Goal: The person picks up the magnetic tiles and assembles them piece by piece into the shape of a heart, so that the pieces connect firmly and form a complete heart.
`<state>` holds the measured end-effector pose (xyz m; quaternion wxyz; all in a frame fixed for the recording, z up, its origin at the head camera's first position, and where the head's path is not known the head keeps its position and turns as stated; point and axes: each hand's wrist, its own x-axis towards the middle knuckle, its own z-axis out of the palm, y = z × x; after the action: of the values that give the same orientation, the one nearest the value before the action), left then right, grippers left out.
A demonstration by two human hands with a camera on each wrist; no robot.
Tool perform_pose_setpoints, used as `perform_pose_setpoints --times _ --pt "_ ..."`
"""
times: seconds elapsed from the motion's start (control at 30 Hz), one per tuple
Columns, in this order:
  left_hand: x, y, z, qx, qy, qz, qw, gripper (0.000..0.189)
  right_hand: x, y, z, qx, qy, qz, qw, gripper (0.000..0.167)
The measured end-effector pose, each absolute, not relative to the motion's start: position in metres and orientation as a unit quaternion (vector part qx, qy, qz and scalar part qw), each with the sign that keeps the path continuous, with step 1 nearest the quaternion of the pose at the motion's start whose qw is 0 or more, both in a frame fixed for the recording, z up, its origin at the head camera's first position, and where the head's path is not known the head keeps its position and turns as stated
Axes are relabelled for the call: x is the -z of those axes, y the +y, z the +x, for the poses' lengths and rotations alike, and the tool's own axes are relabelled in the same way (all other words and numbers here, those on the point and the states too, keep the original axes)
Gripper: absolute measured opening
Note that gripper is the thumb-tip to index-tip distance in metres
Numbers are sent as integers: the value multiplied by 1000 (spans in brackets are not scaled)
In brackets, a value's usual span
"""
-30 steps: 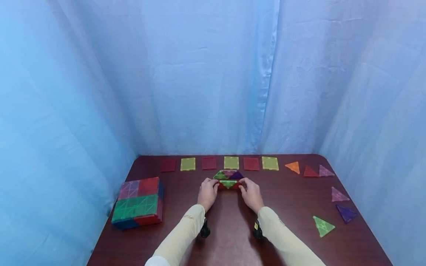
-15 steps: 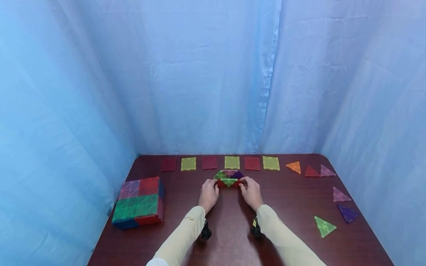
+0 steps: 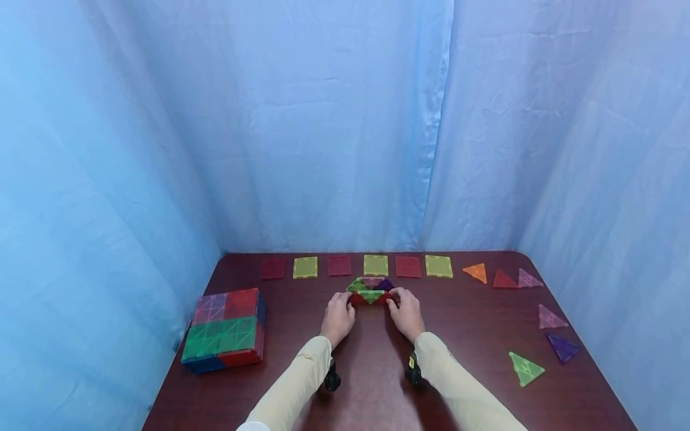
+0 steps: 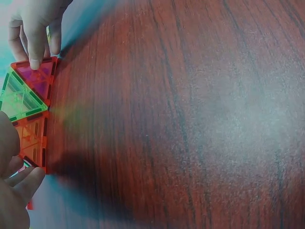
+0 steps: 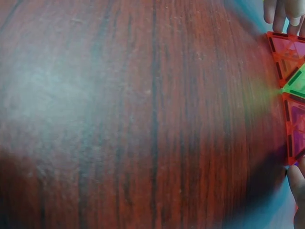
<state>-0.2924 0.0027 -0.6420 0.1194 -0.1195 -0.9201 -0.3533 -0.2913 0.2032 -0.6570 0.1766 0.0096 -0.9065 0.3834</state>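
A low ring of translucent triangular magnetic tiles stands on the table, with a green triangle tile (image 3: 371, 296) in its near wall between two red ones. My left hand (image 3: 338, 317) holds the left end, its thumb and finger round the corner by an orange-red tile (image 4: 32, 138). At the right end, my right hand (image 3: 408, 314) grips the corner by a red tile (image 5: 294, 126) with purple showing through. The ring's far side has green, pink and purple tiles, partly covered by the near wall. Fingertips behind the tiles are hidden.
Square tiles, red and yellow (image 3: 375, 264), lie in a row along the table's (image 3: 372, 383) far edge. Loose triangles, including a green one (image 3: 525, 369) and a purple one (image 3: 562, 348), lie at the right. A block of joined tiles (image 3: 223, 335) stands at the left. Blue curtains enclose the table.
The near wall's green tile and my hands shift very slightly in the head view. Both hands keep their hold on the ring; the other tiles stay put.
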Motion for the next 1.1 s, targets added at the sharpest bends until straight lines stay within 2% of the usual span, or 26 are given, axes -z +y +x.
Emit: perform_pose_setpoints --times 0.4,0.63,0.77,0.97,1.1 --pt "639 4 -289 356 -919 -121 117 31 660 204 -290 -382 -908 8 171 18" --pt "641 5 -288 361 -919 -116 105 33 658 216 -282 -366 -912 20 183 38" --pt "640 7 -287 373 -916 -110 100 33 650 239 -273 -336 -923 22 184 43" --pt "639 5 -286 381 -915 -98 96 33 636 294 -253 -298 -940 17 166 41" --pt "637 6 -287 382 -914 -99 100 33 628 336 -231 -262 -949 -6 175 38"
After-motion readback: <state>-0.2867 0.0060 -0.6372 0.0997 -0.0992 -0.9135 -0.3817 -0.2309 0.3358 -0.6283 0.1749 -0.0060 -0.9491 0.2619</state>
